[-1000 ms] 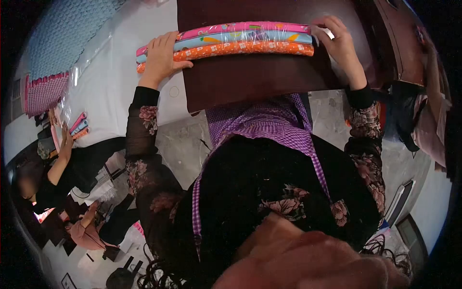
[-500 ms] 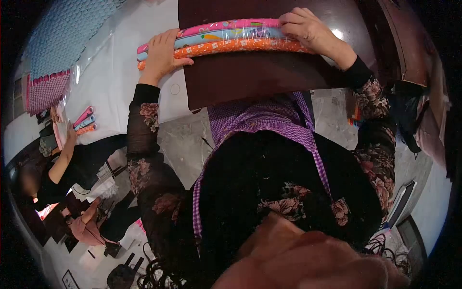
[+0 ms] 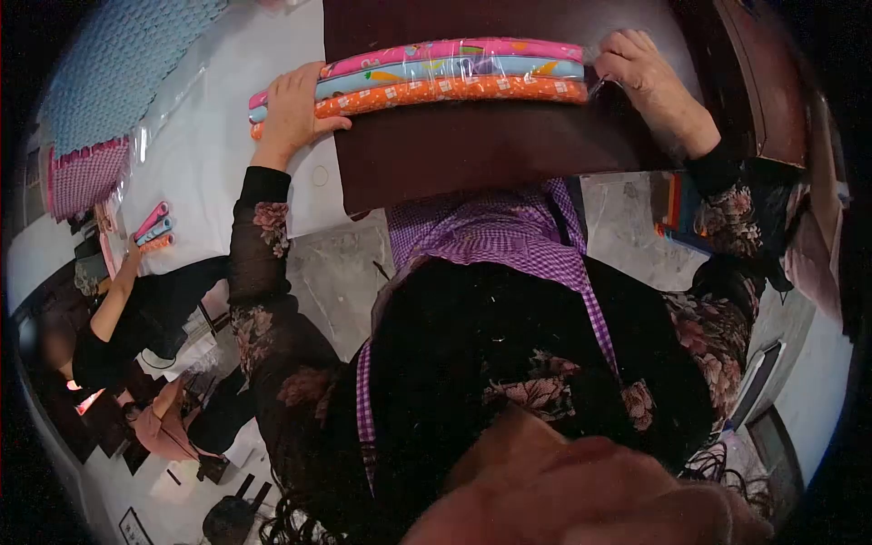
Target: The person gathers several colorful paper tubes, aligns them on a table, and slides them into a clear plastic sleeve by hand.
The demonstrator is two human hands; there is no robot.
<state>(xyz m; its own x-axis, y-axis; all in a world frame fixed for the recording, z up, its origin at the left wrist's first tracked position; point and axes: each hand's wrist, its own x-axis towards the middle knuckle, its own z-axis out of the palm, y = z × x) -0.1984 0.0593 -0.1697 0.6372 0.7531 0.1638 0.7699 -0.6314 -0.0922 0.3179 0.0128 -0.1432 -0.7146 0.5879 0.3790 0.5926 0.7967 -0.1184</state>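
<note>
Three long patterned rolls [image 3: 454, 68], pink, light blue and orange, lie side by side under shiny clear plastic. They rest across a dark brown board and a white tabletop. My left hand [image 3: 292, 113] grips the bundle near its left end, fingers across the rolls and thumb stretched along the near side. Just past the right end, my right hand [image 3: 647, 82] has its fingers closed in a pinch on the loose end of the clear plastic wrap [image 3: 595, 84]. Part of that wrap is hidden behind the fingers.
The dark brown board [image 3: 436, 154] meets the white tabletop [image 3: 200, 173] beneath the bundle. Light blue textured material [image 3: 127, 73] lies at the far left. A co-worker's hand [image 3: 132, 254] touches a smaller group of coloured rolls [image 3: 154, 227]. Another person [image 3: 168, 427] is lower left.
My right hand has moved right, off the rolls to beyond their end, uncovering their right tips. My left hand stays on the bundle. The whole view has shifted slightly.
</note>
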